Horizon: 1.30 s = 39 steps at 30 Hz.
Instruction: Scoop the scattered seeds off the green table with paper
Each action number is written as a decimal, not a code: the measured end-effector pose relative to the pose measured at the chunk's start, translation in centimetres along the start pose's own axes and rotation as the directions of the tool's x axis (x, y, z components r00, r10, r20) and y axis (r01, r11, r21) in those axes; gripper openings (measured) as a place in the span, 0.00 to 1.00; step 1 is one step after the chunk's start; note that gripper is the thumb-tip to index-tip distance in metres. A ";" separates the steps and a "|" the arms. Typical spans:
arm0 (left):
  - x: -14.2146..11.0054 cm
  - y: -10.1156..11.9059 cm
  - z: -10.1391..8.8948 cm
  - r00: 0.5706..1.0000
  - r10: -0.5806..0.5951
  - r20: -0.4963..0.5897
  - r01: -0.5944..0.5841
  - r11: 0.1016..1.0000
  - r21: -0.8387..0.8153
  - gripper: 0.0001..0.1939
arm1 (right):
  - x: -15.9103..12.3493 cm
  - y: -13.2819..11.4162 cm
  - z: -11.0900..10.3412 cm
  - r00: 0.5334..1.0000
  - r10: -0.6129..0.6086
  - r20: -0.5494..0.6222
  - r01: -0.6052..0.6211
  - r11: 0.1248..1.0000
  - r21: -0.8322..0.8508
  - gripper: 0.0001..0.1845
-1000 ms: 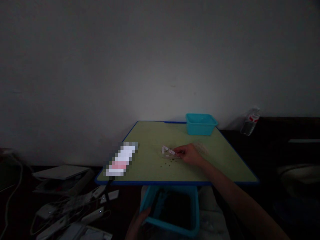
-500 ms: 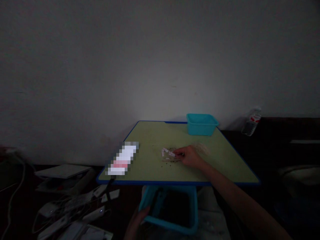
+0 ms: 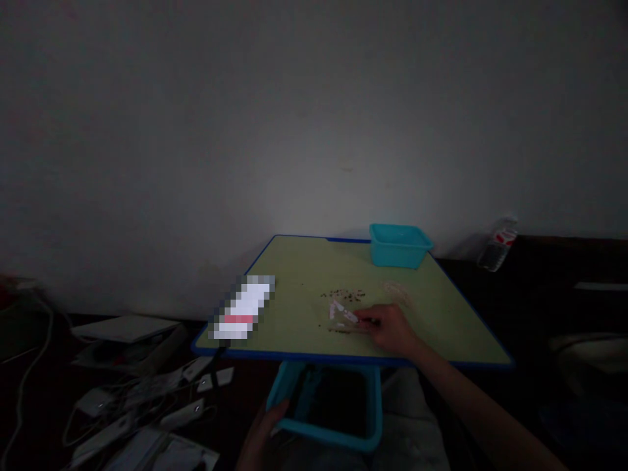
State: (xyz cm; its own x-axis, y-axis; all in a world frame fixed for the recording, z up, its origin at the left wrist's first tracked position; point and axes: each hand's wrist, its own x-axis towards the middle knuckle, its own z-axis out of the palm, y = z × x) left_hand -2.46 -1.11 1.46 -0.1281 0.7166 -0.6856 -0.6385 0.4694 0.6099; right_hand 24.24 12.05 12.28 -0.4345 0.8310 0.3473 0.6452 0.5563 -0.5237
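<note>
My right hand (image 3: 392,329) is closed in a pinch on a flat, clear plastic piece with white marks (image 3: 338,316), low over the front half of the table. Small dark grains (image 3: 343,294) lie scattered just behind it, and a few show along its front edge. To the right is a patch of pale grains (image 3: 396,292). Below the table's front edge, my left hand (image 3: 267,422) grips the left rim of a turquoise plastic bin (image 3: 333,437). The inside of this bin is dark, so its contents cannot be made out.
The greenish table (image 3: 294,261) has a blue edge. A second turquoise bin (image 3: 400,250) stands at its back right corner, and a blurred-out bright phone-like screen (image 3: 245,307) at its left. A plastic bottle (image 3: 499,245) leans beyond the right side; power strips and cables (image 3: 118,428) lie lower left.
My right hand has drawn the clear plastic piece toward the front edge and slightly right, uncovering dark grains behind it. My left hand stays on the bin's rim; the view has shifted slightly.
</note>
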 end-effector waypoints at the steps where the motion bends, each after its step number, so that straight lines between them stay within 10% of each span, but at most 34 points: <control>1: 0.0 0.0 0.0 1.000 -0.002 -0.005 0.002 1.000 0.004 0.43 | -0.4 -0.1 0.0 1.000 0.002 -0.004 -0.002 1.000 0.017 0.16; 24: -0.4 0.3 0.3 0.997 0.002 -0.074 -0.001 1.000 0.020 0.43 | -2.4 -2.0 -0.2 0.997 0.060 0.043 -0.071 0.945 0.319 0.13; 39: 2.3 -0.4 -1.5 0.996 -0.011 -0.089 0.013 1.000 0.021 0.41 | 0.5 -1.7 1.7 0.995 0.047 -0.092 -0.042 0.998 0.052 0.16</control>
State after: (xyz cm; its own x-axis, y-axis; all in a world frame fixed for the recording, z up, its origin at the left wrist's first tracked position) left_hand -3.64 -0.39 -0.93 -0.1887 0.6625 -0.7249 -0.6242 0.4889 0.6093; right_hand 21.87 11.54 11.98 -0.3444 0.8530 0.3921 0.6295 0.5197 -0.5777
